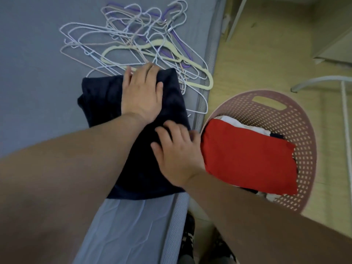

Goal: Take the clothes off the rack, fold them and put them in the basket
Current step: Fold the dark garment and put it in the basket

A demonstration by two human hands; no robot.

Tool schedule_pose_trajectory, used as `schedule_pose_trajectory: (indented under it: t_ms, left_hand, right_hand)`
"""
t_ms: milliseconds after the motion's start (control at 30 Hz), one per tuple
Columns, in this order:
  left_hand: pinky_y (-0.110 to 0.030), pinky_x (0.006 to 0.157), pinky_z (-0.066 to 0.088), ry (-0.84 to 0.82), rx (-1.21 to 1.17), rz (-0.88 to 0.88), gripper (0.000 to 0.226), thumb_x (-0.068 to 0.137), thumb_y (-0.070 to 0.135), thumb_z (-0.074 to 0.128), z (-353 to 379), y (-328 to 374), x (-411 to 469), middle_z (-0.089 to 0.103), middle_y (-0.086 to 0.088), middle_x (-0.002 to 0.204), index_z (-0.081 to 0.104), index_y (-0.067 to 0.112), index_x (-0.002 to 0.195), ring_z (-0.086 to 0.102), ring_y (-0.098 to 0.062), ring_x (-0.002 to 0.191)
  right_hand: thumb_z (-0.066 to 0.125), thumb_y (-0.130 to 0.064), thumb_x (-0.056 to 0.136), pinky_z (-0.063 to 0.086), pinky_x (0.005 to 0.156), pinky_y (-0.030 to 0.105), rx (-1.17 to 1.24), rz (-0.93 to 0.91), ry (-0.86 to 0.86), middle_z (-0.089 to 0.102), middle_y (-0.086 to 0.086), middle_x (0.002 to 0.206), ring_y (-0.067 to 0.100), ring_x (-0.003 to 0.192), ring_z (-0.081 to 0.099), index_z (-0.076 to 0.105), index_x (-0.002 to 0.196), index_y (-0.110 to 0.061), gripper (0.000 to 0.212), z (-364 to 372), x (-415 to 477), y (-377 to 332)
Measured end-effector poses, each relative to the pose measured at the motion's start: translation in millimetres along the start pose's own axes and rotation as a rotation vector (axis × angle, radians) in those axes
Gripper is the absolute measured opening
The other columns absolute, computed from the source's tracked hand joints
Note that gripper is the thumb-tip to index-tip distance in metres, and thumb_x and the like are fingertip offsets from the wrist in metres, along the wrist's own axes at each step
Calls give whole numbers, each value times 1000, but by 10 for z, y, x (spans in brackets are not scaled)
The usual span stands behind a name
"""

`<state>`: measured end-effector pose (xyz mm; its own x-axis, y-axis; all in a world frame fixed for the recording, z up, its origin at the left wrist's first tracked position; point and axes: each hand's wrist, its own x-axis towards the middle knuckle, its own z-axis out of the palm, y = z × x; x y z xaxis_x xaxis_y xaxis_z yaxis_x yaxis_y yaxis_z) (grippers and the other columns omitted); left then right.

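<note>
Pressing nearest you, your right grip (pixel 177 153) lies flat, fingers spread apart and clamping nothing, on the folded navy garment (pixel 101 100) on the grey bed (pixel 38 73). Farther on, your left grip (pixel 142 92) rests flat too, fingertips at the garment's far edge. Beside the bed, the pink basket (pixel 297 130) holds a folded red garment (pixel 247 157). Hangers (pixel 133 39) lie piled beyond, reaching the navy cloth.

no readable text, labels or numbers anywhere
</note>
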<state>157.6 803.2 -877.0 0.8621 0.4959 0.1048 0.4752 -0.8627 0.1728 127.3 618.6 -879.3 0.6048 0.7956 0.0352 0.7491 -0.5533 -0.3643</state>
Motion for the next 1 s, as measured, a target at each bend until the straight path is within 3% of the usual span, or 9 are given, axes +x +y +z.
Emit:
schedule_pose_trajectory:
  t_ms: [133,267,333,400,500,600,700,833,1000]
  left_hand:
    - [-54,121,0,123,11,-331,45,95,32,39,-67,-143,-540,38,0,153,47,20,137,30,-19,144]
    - [-60,119,0,-45,-28,-523,55,101,47,27,78,-326,-1036,4,-1,166,20,33,154,1,-22,153]
    - [-62,119,3,-178,-74,-513,60,101,56,20,152,-373,-1107,-12,5,165,0,42,155,-11,-19,152]
    - [-59,120,6,-203,-153,-493,64,100,60,24,151,-435,-1082,-17,8,164,-5,43,155,-11,-16,152]
    - [-49,122,17,-16,-350,-605,79,94,61,45,46,-547,-1144,-7,5,165,8,29,157,6,-17,152]
    - [-44,115,35,-7,-471,-984,96,80,76,53,-34,-605,-1342,26,-7,158,20,21,152,34,-25,143]
    - [-43,90,54,-110,-698,-1274,86,72,82,57,-34,-657,-1488,66,-4,112,53,12,124,65,-29,103]
    - [-43,88,57,-216,-1008,-1299,80,59,86,64,-110,-727,-1502,73,-1,100,68,22,106,70,-26,89]
    - [-44,96,53,-333,-1340,-1194,73,59,64,83,-311,-757,-1469,76,-5,104,71,15,113,73,-25,96]
  right_hand:
    - [30,-42,105,23,115,57,-15,112,-67,17,0,166,24,149,22,29,155,-21,54,-128,701,15]
    - [17,-54,105,9,118,65,-61,114,-396,-21,-12,166,22,154,-13,-10,159,-36,63,13,1061,93]
    - [14,-62,102,13,115,70,-58,213,-572,-30,-17,161,26,153,-17,-22,154,-42,66,216,1132,174]
    - [13,-66,98,18,116,67,-45,249,-565,-35,-17,159,30,154,-10,-26,152,-44,70,286,1130,184]
    - [28,-65,100,33,115,52,120,321,-374,-22,-10,165,33,152,12,-11,157,-41,73,141,933,41]
    - [45,-65,96,37,111,47,342,535,-247,11,8,164,33,143,34,4,159,-33,82,-23,595,-20]
    - [52,-71,89,39,108,43,531,718,-270,40,12,149,33,134,46,17,156,-27,87,2,384,19]
    - [53,-79,81,45,106,45,553,666,-326,52,7,141,32,127,54,14,154,-41,91,-23,327,111]
    - [57,-75,83,42,107,39,561,593,-349,45,7,146,28,130,50,-2,157,-47,98,-116,339,124]
